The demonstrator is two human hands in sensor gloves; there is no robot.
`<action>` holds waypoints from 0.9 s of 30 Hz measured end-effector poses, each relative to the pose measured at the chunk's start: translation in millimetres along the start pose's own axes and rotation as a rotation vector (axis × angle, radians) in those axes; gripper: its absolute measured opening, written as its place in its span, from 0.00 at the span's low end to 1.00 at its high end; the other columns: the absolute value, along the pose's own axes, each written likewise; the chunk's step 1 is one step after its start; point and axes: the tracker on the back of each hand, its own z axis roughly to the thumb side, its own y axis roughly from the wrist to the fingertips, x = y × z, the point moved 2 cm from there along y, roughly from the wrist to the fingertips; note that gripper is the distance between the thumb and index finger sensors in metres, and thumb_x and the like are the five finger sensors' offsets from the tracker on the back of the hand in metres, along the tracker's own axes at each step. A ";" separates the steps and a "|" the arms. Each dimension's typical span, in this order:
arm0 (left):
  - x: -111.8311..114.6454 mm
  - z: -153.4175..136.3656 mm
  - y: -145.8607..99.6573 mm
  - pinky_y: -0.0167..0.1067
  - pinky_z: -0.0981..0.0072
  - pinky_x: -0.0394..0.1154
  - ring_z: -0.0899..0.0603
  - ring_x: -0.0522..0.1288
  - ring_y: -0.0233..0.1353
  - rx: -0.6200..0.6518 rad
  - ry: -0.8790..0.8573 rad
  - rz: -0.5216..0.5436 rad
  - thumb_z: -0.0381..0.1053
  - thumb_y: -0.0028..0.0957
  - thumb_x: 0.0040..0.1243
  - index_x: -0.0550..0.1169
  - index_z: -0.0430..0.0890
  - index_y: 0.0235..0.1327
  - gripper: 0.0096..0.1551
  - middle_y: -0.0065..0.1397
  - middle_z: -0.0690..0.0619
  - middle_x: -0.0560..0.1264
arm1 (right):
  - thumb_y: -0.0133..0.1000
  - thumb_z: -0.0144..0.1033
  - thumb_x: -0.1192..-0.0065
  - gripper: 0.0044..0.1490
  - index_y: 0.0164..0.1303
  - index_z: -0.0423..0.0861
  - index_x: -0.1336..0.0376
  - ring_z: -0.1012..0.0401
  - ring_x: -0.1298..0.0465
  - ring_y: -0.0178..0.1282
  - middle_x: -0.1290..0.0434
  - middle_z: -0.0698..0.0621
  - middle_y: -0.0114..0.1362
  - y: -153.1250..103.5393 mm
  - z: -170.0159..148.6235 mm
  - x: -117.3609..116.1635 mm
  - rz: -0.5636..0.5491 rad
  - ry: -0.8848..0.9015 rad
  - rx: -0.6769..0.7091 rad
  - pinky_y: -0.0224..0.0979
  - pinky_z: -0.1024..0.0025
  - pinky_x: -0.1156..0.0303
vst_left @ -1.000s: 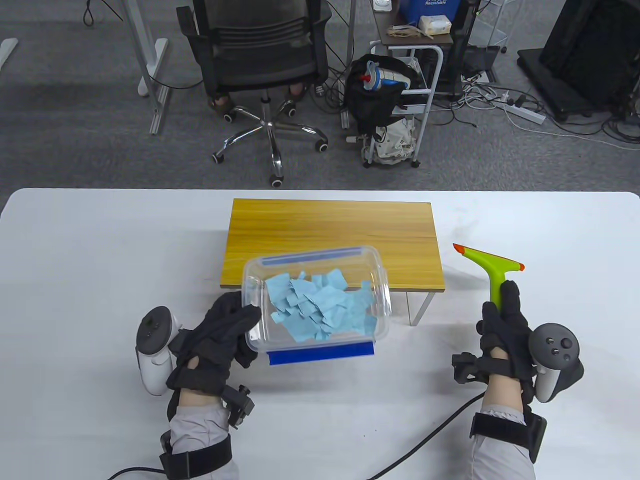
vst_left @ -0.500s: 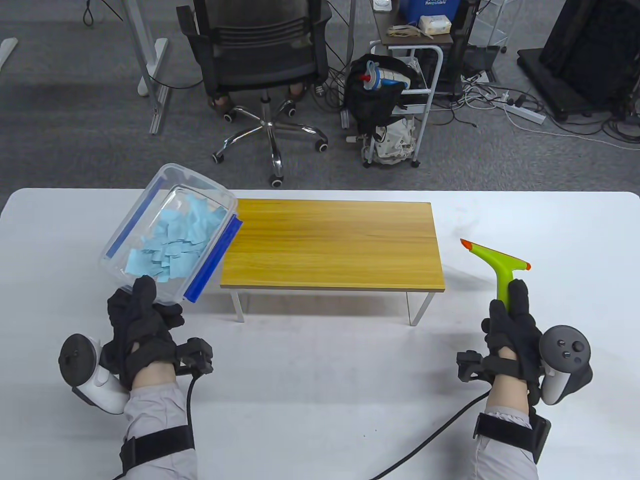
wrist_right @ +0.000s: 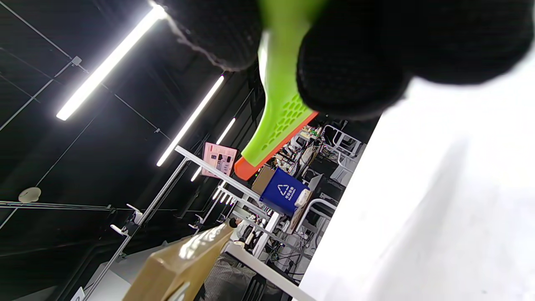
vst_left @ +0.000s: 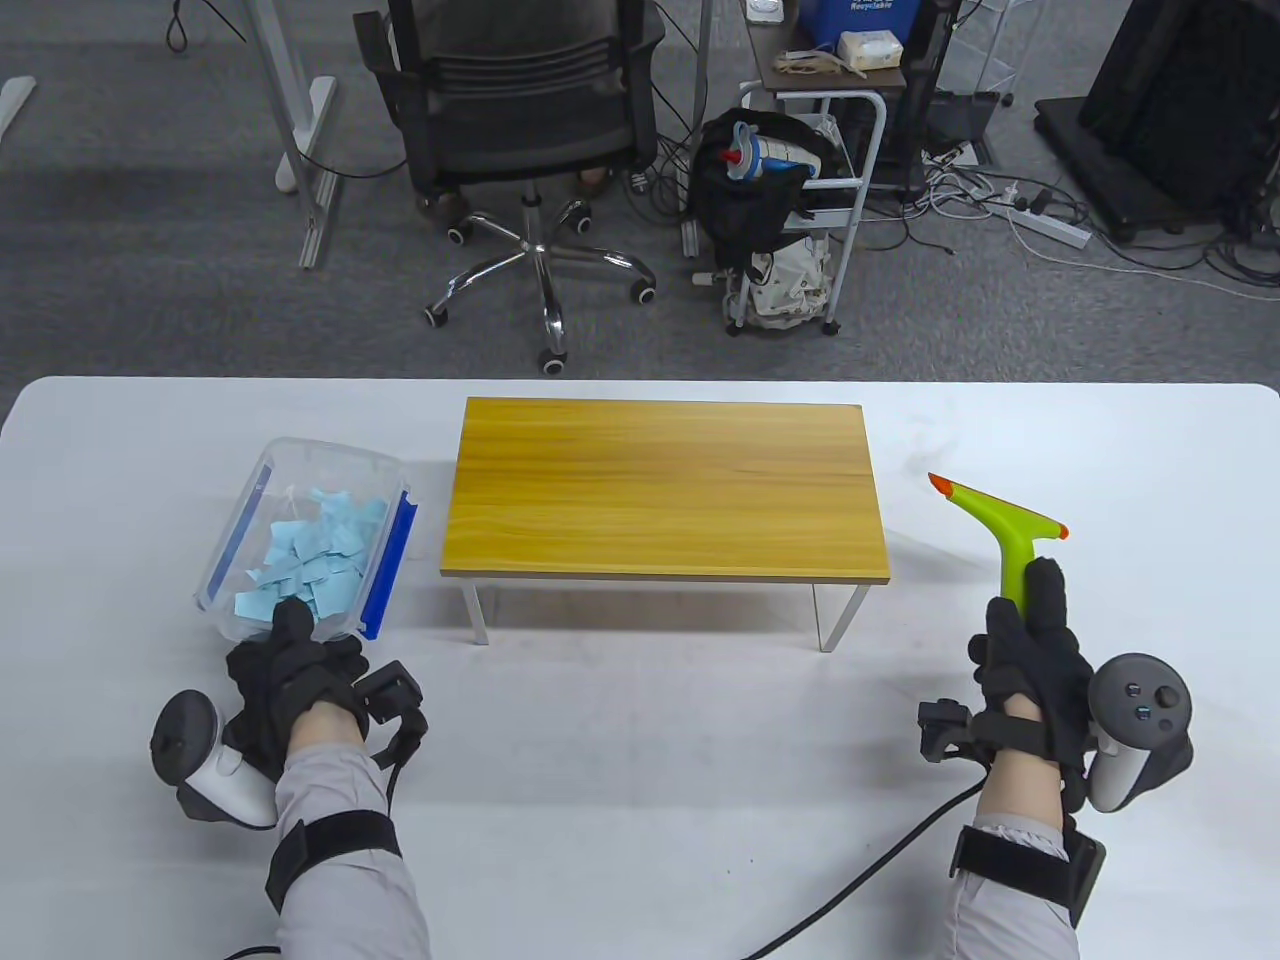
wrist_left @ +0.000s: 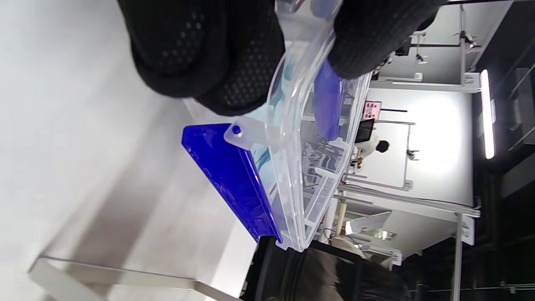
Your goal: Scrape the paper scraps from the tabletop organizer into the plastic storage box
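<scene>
A clear plastic storage box (vst_left: pixel 262 478) with blue side clips sits on the white table, left of the wooden tabletop organizer (vst_left: pixel 665 490). Several blue paper scraps (vst_left: pixel 310 560) lie inside it. My left hand (vst_left: pixel 295 665) grips the box's near rim; the left wrist view shows fingers (wrist_left: pixel 217 46) pinching the clear rim (wrist_left: pixel 292 125). My right hand (vst_left: pixel 1030 650) grips the handle of a green scraper (vst_left: pixel 1005 530) with orange tips, right of the organizer; it also shows in the right wrist view (wrist_right: pixel 280 113). The organizer's top is bare.
The white table (vst_left: pixel 640 800) runs to its far edge behind the organizer. Beyond it stand an office chair (vst_left: pixel 520 130) and a small cart (vst_left: pixel 810 170). Glove cables trail over the near table.
My left hand has carried the box from in front of the organizer to its left, then lowered it from a tilt onto the table. My right hand with the scraper has barely moved.
</scene>
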 end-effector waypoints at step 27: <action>2.5 -30.9 -7.8 0.67 0.38 0.67 0.24 0.58 0.75 -0.252 0.090 -0.150 0.62 0.71 0.48 0.28 0.37 0.72 0.55 0.77 0.26 0.36 | 0.57 0.33 0.34 0.36 0.75 0.41 0.43 0.45 0.17 0.36 0.29 0.24 0.60 0.3 3.0 -4.6 0.011 0.001 0.016 0.36 0.55 0.19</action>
